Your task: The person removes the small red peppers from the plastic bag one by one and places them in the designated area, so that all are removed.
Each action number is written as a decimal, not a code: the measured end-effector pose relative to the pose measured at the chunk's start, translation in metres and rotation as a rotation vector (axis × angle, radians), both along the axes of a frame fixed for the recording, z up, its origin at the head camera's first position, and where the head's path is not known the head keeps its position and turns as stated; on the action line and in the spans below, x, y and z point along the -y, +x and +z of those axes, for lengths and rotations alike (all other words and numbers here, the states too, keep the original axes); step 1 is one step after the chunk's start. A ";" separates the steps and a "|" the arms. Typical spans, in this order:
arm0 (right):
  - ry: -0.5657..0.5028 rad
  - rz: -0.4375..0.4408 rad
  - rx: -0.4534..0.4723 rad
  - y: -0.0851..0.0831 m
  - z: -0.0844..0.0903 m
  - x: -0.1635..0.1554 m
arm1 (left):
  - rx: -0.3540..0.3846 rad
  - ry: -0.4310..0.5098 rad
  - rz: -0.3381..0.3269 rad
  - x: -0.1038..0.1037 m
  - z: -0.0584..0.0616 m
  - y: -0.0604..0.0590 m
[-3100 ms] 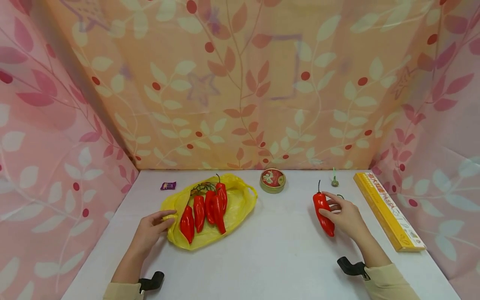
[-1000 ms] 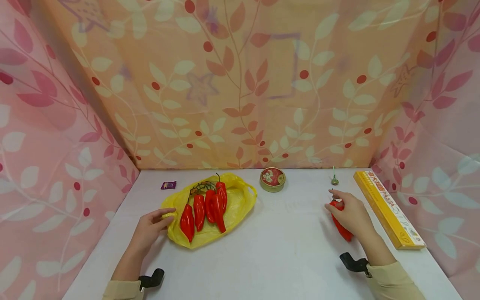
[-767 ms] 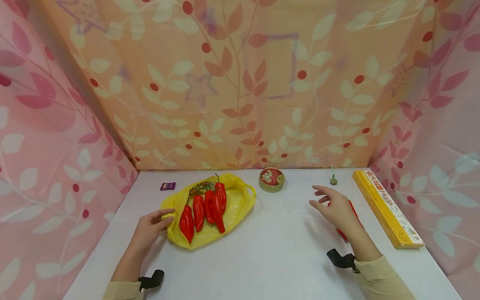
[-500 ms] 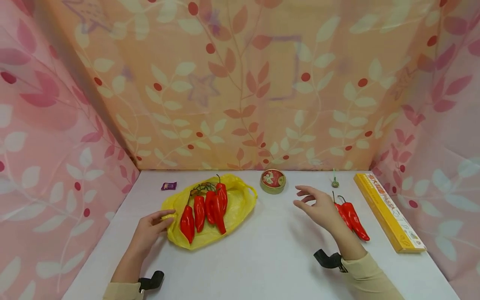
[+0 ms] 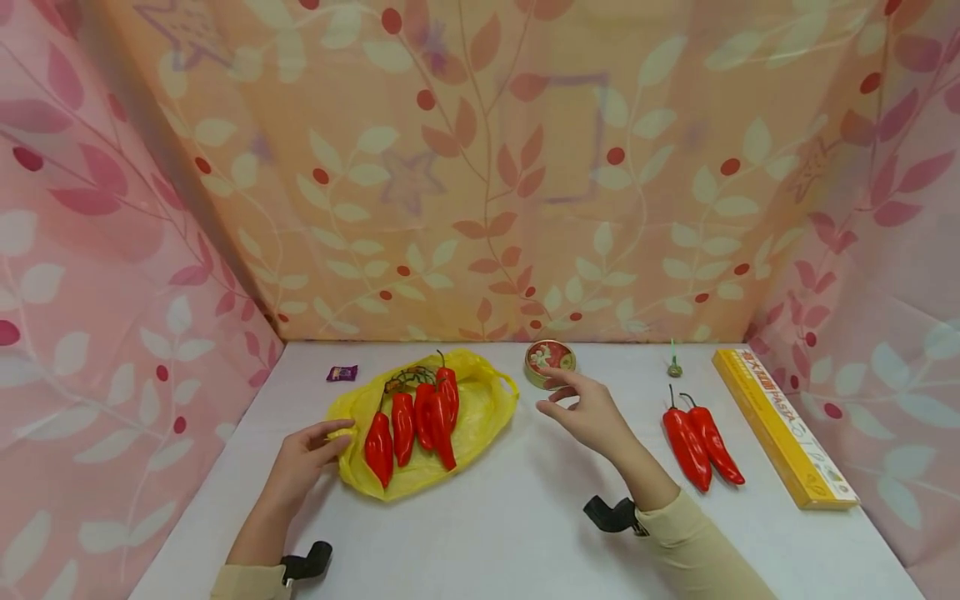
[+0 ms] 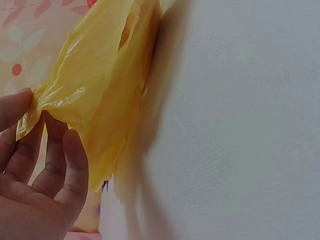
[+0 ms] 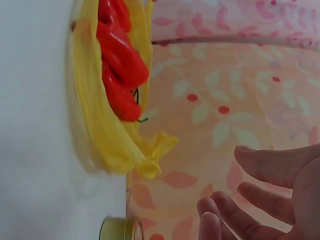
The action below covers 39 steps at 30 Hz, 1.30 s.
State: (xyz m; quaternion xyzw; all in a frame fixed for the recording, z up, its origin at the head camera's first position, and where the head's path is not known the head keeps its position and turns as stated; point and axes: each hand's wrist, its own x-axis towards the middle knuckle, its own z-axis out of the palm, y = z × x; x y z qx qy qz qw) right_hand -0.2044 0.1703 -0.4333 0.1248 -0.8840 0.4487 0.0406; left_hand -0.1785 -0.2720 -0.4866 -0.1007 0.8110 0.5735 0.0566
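A yellow plastic bag [image 5: 480, 417] lies spread on the white table with several red chili peppers [image 5: 402, 427] inside, their dark stems bunched at the back. My left hand [image 5: 300, 458] pinches the bag's left edge between thumb and fingers; the left wrist view shows the gathered plastic [image 6: 35, 107] in that pinch. My right hand [image 5: 588, 412] is in the air right of the bag, fingers loosely bent, holding nothing. Its fingertips overlap the round red-and-gold tin [image 5: 550, 358] in the head view. Two more red peppers [image 5: 686, 450] lie side by side at the right.
A long yellow pasta box [image 5: 783, 429] lies along the right side. Behind the two peppers is a small green-stemmed item [image 5: 674, 367]. A purple wrapped candy [image 5: 342, 373] sits at the back left. Patterned cloth walls [image 5: 480, 183] enclose the table's back and sides.
My right hand set a pepper down beside the other one at the right, let go, and moved left toward the bag. My left hand kept its pinch on the bag's edge.
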 end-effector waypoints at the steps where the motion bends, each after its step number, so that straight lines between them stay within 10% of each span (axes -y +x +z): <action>1: -0.009 0.007 -0.003 -0.001 0.000 0.003 | -0.001 -0.002 -0.001 0.000 0.000 0.000; 39: -0.159 0.170 0.214 -0.034 -0.040 0.133 | 0.012 -0.011 0.012 -0.001 0.004 0.003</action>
